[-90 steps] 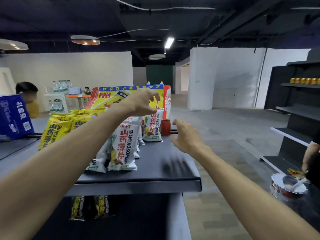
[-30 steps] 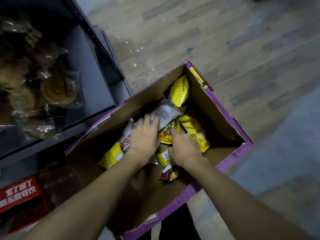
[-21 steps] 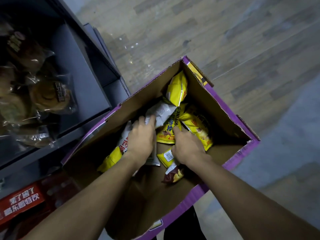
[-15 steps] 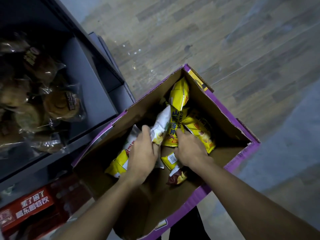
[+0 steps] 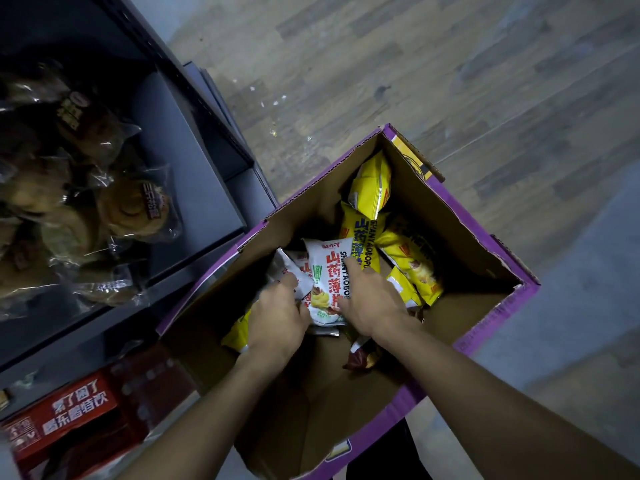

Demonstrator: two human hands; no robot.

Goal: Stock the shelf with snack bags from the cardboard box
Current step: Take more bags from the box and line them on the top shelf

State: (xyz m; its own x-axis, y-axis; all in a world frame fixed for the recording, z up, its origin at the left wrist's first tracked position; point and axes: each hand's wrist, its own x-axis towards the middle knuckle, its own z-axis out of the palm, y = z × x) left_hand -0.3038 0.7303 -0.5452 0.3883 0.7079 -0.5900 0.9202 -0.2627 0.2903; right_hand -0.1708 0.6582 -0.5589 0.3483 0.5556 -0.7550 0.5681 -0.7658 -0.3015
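Wood floor (image 5: 450,81) fills the frame from 12 to 3 o'clock. A dark shelf (image 5: 194,161) at 9 o'clock carries wrapped pastries (image 5: 131,209), w/ a red carton (image 5: 69,414) below at 7 o'clock. The purple-edged cardboard box (image 5: 498,327) stands open on the floor just beside the shelf. Both arms reach in: the left hand (image 5: 277,320) has its fingers curled round a second white bag (image 5: 291,268); the right hand (image 5: 370,299) pinches the white snack bag (image 5: 329,271) by its 3 o'clock edge. Yellow bags (image 5: 370,185) lie at 1 o'clock in the box.
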